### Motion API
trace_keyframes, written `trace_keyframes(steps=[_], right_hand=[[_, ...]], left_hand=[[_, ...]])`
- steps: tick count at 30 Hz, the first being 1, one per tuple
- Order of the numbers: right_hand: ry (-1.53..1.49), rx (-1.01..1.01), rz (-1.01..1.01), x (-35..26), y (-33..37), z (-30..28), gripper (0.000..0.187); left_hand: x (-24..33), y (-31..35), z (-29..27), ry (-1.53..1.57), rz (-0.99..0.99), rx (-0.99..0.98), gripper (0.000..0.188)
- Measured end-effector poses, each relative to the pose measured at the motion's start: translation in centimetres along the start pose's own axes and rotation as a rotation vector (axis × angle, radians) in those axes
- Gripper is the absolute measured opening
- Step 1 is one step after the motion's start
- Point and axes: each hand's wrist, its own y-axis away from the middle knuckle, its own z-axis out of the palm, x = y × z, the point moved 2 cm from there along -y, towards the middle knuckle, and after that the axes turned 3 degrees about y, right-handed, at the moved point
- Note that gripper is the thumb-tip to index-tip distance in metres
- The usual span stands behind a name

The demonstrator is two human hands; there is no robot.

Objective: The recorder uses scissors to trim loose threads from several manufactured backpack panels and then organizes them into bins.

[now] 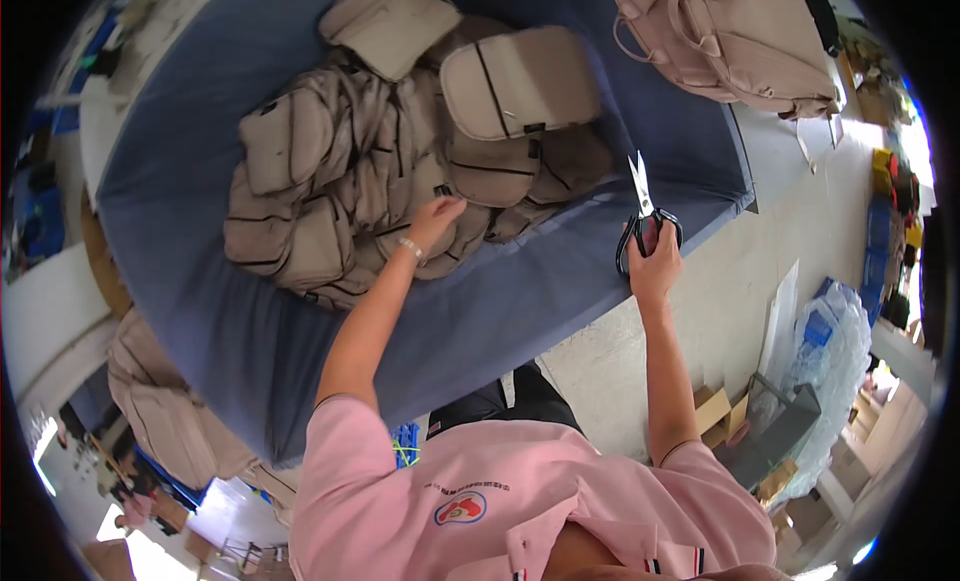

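Scissors (643,193) with black handles are in my right hand (655,266), their blades slightly apart and pointing away from me. That hand is over the near right edge of a large blue fabric bin (560,281). My left hand (437,224), with a bracelet at its wrist, reaches over the bin with its fingers pressed together. Whatever they pinch, if anything, is too small to make out. Just beyond and beneath it lie several beige bag pieces with dark zippers, heaped in the bin; one flat beige piece (525,81) rests on top at the right.
Beige backpacks (725,46) stand at the far right, beside the bin's corner. Another beige bag (165,391) is at the left, outside the bin. To the right on the floor are clear plastic wrap (830,351), a grey box (770,431) and an open carton (715,411).
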Motion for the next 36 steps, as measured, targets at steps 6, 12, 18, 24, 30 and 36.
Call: trace_keyframes(steps=[6, 12, 18, 24, 30, 36], right_hand=[[0.143, 0.027, 0.109, -0.1, 0.0, 1.0, 0.037], [0.128, 0.010, 0.156, 0.1, -0.2, 0.8, 0.039], [0.118, 0.044, 0.129, -0.6, -0.1, 0.2, 0.041], [0.025, 0.082, 0.115, 0.4, 0.4, 1.2, 0.042], [-0.177, 0.167, 0.084, 0.9, 0.5, -0.3, 0.039], [-0.649, 0.097, 0.147, 3.1, 0.5, -1.8, 0.031]], left_hand=[[-4.9, -18.1, 10.4, 0.440, -0.277, 0.053, 0.065], [-7.3, -29.4, 17.8, 1.018, -0.361, 0.254, 0.067], [-2.8, -35.4, 16.4, 1.298, -0.250, 0.267, 0.033], [9.9, -27.6, 5.9, 1.047, 0.052, 0.159, 0.014], [17.3, -5.5, -0.7, 0.898, 0.245, -0.031, 0.013], [16.3, 20.3, -0.4, 0.644, 0.456, 0.155, 0.030]])
